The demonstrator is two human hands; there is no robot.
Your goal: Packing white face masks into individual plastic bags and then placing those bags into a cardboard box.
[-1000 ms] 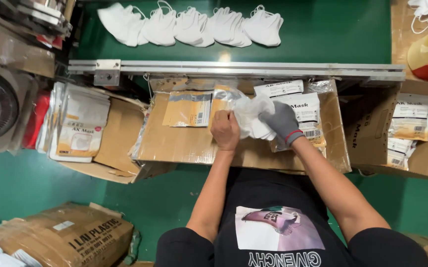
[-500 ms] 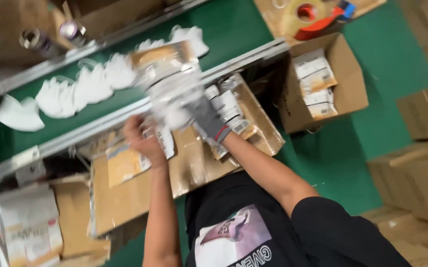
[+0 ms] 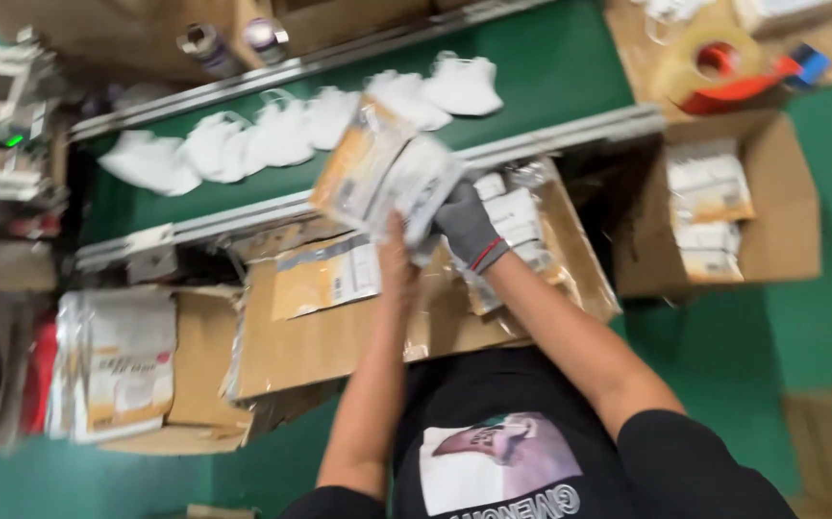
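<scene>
Here, at nine o'clock, a stack of flat printed pouches (image 3: 118, 370) lies on an open cardboard flap (image 3: 199, 360). Along the top, from ten to twelve o'clock, white face masks (image 3: 281, 135) sit in a row on the green conveyor belt (image 3: 550, 67). Just above centre, the bare left hand (image 3: 395, 252) and the grey-gloved right hand (image 3: 469, 226) hold up a plastic pouch (image 3: 387, 173) over a flat cardboard sheet (image 3: 339, 327). The left hand's fingers are closed on the pouch's lower edge; the right hand's fingers curl round its right side, though blur hides how tightly. The pouch looks light, thin and floppy, with a slick film that could slide between fingers, so a pinch at the edges or corners, one from each side, seems the surest hold. At two o'clock a roll of tape in a red dispenser (image 3: 723, 72) rests on cardboard; at three o'clock an open carton (image 3: 781, 240) holds more pouches.
</scene>
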